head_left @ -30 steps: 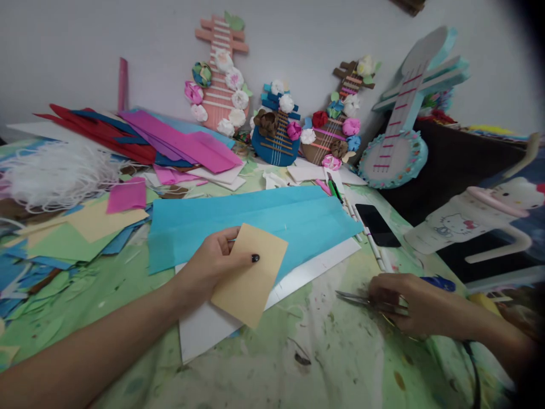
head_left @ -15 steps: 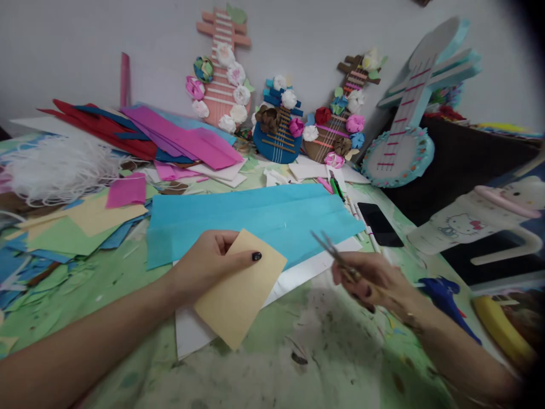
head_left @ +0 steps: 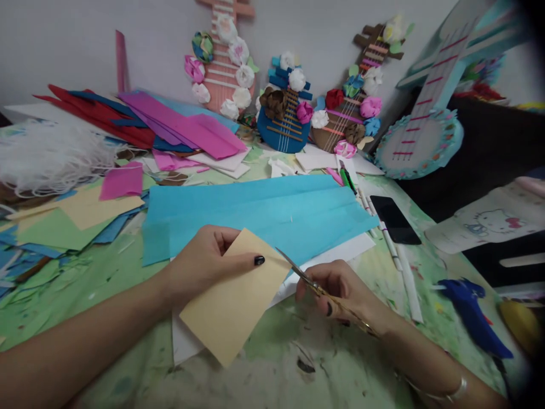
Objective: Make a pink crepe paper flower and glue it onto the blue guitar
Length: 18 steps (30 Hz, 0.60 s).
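Observation:
My left hand (head_left: 213, 264) pinches a pale yellow sheet of paper (head_left: 238, 307) along its upper left edge, thumb on top. The sheet is held tilted above the table. In my right hand (head_left: 340, 289) is a pair of scissors (head_left: 313, 286) with gold handles, fingers closed round them. Their blades point up and left, and the tips overlap the right corner of the yellow paper. Beneath lie a wide blue sheet of crepe paper (head_left: 255, 204) and a white sheet (head_left: 357, 245), partly covered.
Paper scraps (head_left: 72, 227) and tangled white string (head_left: 55, 162) lie at the left. Several decorated paper instruments (head_left: 284, 136) lean on the wall. To the right are a phone (head_left: 395, 220), a blue glue gun (head_left: 474, 318), a white cup (head_left: 489, 221) and a green cutter (head_left: 347, 179).
My right hand has brought the scissors left to the yellow paper's right corner; the blades were apart from it before. The view has shifted slightly. My left hand keeps its hold.

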Available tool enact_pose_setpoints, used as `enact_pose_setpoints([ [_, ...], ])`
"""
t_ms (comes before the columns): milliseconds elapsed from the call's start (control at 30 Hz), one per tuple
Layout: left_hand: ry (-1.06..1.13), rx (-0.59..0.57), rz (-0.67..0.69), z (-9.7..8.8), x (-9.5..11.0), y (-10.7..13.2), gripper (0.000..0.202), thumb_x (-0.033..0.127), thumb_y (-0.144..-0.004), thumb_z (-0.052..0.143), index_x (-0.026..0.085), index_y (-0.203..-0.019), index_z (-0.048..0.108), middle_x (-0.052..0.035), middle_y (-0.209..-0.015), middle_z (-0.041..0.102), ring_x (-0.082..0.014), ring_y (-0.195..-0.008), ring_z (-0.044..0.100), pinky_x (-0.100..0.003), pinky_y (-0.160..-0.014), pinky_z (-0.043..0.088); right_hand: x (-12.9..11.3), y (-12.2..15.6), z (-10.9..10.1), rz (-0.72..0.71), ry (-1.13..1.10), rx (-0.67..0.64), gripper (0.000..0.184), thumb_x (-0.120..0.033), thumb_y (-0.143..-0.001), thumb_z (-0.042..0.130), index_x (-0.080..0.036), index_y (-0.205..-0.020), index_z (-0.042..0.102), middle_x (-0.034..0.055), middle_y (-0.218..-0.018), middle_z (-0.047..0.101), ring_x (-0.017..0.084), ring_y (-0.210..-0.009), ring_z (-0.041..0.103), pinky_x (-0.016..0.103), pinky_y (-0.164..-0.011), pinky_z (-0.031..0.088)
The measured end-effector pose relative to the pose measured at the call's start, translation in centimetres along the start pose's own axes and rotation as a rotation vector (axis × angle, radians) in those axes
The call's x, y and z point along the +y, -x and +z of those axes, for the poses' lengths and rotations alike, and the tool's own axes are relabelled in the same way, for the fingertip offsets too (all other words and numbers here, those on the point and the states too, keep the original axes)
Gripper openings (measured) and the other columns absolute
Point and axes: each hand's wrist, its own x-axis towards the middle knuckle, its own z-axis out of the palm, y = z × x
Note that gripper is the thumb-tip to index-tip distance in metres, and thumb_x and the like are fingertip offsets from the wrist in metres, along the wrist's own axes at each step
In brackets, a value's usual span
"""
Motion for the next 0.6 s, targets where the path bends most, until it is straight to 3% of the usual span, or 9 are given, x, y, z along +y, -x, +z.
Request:
enact_pose_setpoints([
  [600,-0.043,0.017,-0.030,0.49,-0.43,-0.22,0.020,0.041,-0.067,0.074,0.022,-0.072,0.072,-0.0020,-0.061,0.071,-0.0183,-0.049,0.065,-0.020,-0.038,0.046,0.39,0.23,-0.16,0.053,0.001,0.018,0.055,-0.064,-0.060,0.076,-0.012,-0.073,0.063,-0.0069,-0.052,0.038,0.004,-0.047,0.025,0.019,-0.041,0.018],
])
